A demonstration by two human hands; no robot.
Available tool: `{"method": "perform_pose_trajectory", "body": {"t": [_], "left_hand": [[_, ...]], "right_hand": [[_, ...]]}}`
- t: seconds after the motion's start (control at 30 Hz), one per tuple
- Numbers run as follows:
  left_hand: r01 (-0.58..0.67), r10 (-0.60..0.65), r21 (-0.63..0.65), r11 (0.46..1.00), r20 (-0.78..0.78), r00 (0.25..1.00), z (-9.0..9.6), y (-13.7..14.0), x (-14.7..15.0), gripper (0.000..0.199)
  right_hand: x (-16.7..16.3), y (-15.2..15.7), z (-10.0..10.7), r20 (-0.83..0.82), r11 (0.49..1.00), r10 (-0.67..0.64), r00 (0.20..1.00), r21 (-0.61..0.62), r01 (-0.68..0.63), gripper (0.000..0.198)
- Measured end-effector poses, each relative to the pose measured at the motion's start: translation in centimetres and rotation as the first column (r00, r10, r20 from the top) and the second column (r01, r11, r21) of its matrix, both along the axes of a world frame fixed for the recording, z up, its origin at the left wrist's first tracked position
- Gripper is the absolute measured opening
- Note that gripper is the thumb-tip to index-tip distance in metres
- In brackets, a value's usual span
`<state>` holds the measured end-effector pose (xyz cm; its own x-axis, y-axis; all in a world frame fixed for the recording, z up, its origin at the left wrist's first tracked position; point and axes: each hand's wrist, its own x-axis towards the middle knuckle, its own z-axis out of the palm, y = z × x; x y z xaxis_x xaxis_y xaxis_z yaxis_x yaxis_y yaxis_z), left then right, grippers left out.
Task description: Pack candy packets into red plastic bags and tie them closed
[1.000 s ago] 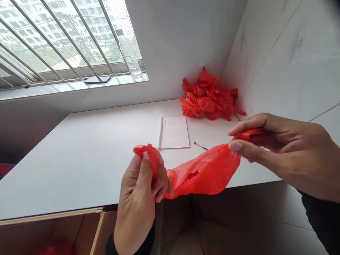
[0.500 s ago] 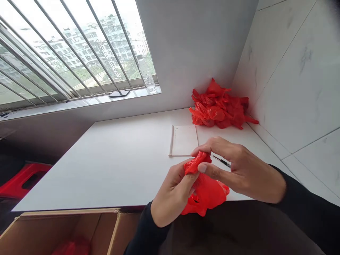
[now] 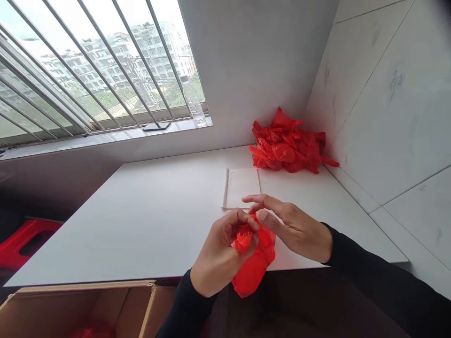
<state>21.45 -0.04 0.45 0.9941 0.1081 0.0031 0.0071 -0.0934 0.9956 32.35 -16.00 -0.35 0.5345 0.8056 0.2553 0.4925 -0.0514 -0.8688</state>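
Observation:
A crumpled red plastic bag (image 3: 251,277) is held in front of me over the table's near edge. My left hand (image 3: 220,256) is closed around its gathered upper part, and a bunched end pokes out between thumb and fingers. The rest of the bag hangs below that grip. My right hand (image 3: 291,227) is at the bag's right side, thumb and bent fingers pinching the film while the index finger stretches out above. Behind the hands lies a white notepad (image 3: 243,185) on the white table (image 3: 151,225).
A heap of red plastic bags (image 3: 289,145) lies in the back right corner against the wall. A cardboard box (image 3: 150,305) with red plastic inside stands below the table's front edge. On the windowsill are a clear bottle (image 3: 194,103) and a dark phone-like object (image 3: 157,127). A red stool (image 3: 26,241) is at left.
My right hand has moved down and left, its index finger now lifted off the bag. The bag's bunched end now sits inside my left fist. The pen seen earlier is now hidden.

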Motion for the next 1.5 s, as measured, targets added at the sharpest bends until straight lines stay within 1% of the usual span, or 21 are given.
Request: {"method": "perform_pose_trajectory", "body": {"t": [0.07,0.13,0.2,0.3,0.37,0.47,0.53,0.6,0.67,0.7,0.73,0.77,0.83,0.87,0.93,1.0,1.03,1.13,1.27,1.37,1.5], "left_hand": [[-0.117,0.093,0.240,0.964,0.112,0.989,-0.6,-0.2,-0.3,0.024],[-0.247,0.136,0.454,0.856,0.263,0.955,-1.9,-0.4,-0.4,0.043],[-0.354,0.121,0.549,0.757,0.415,0.902,-3.3,-0.4,-0.4,0.048],[-0.456,0.096,0.555,0.696,0.557,0.825,-4.8,-0.3,-0.3,0.041],[-0.453,0.074,0.562,0.692,0.570,0.818,-5.0,0.0,-0.4,0.047],[-0.361,-0.005,0.618,0.698,0.508,0.861,-4.7,0.5,-0.8,0.062],[-0.332,-0.035,0.667,0.667,0.473,0.880,-5.1,1.1,-1.4,0.067],[-0.389,0.011,0.694,0.606,0.481,0.876,-6.3,2.0,-2.6,0.068],[-0.502,0.161,0.673,0.543,0.504,0.849,-8.2,2.9,-4.0,0.060],[-0.553,0.271,0.644,0.529,0.489,0.829,-9.1,3.2,-4.7,0.050],[-0.588,0.399,0.604,0.537,0.432,0.809,-10.0,3.4,-5.3,0.038],[-0.615,0.527,0.546,0.569,0.333,0.782,-10.6,3.4,-5.8,0.032],[-0.665,0.696,0.356,0.656,0.055,0.716,-11.2,2.7,-6.0,0.043],[-0.696,0.728,0.247,0.674,-0.067,0.682,-11.1,2.1,-5.8,0.051],[-0.759,0.758,0.086,0.645,-0.194,0.623,-10.5,0.6,-4.9,0.061],[-0.789,0.771,0.011,0.614,-0.223,0.597,-10.0,-0.9,-3.7,0.064],[-0.791,0.765,-0.015,0.612,-0.239,0.597,-10.0,-1.6,-3.1,0.065],[-0.751,0.695,-0.106,0.652,-0.313,0.648,-10.7,-3.1,-1.7,0.068],[-0.735,0.691,-0.098,0.671,-0.277,0.667,-12.4,-4.3,-0.9,0.067],[-0.753,0.729,-0.025,0.657,-0.230,0.644,-13.3,-5.1,-0.8,0.064],[-0.771,0.774,0.098,0.629,-0.168,0.610,-14.5,-6.5,-1.2,0.063]], "right_hand": [[0.2,0.5,-0.9,-0.079,0.998,0.035,0.996,-0.056,-0.040,0.042],[0.3,0.9,-1.8,-0.088,0.996,0.017,0.996,-0.082,-0.025,0.040],[0.5,1.1,-2.5,-0.081,0.995,0.057,0.995,-0.072,-0.063,0.033],[0.8,1.3,-3.1,-0.096,0.979,0.196,0.976,-0.031,-0.200,0.027],[1.0,1.4,-3.0,-0.079,0.976,0.213,0.974,-0.016,-0.215,0.022],[1.1,1.0,-2.5,0.021,0.996,0.094,0.995,0.008,-0.094,0.019],[1.2,0.2,-2.4,0.102,1.000,-0.006,0.995,0.011,0.004,0.017],[1.3,-1.0,-2.9,0.156,0.995,-0.086,0.984,-0.039,0.094,0.017],[1.5,-2.5,-4.0,0.178,0.976,-0.151,0.972,-0.131,0.175,0.018],[1.5,-3.1,-4.7,0.177,0.960,-0.179,0.968,-0.182,0.211,0.019],[1.5,-3.5,-5.4,0.171,0.944,-0.206,0.963,-0.225,0.242,0.020],[1.5,-3.8,-6.0,0.165,0.932,-0.228,0.960,-0.249,0.264,0.021],[1.2,-3.6,-7.1,0.151,0.932,-0.250,0.956,-0.229,0.280,0.017],[1.0,-3.2,-7.4,0.139,0.944,-0.245,0.959,-0.189,0.269,0.014],[0.3,-1.7,-8.0,0.079,0.971,-0.207,0.975,-0.104,0.214,0.010],[-0.6,0.0,-8.8,-0.031,0.985,-0.160,0.987,-0.066,0.157,0.011],[-1.2,0.9,-9.3,-0.091,0.989,-0.142,0.986,-0.063,0.137,0.015],[-3.3,2.8,-11.5,-0.228,0.994,-0.106,0.968,-0.057,0.096,0.028],[-5.8,3.6,-14.6,-0.247,0.988,-0.154,0.957,-0.054,0.145,0.042],[-6.6,3.3,-16.3,-0.136,0.976,-0.203,0.970,-0.115,0.188,0.049],[-6.8,2.3,-17.9,-0.023,0.974,-0.159,0.987,-0.165,0.153,0.051]]}}
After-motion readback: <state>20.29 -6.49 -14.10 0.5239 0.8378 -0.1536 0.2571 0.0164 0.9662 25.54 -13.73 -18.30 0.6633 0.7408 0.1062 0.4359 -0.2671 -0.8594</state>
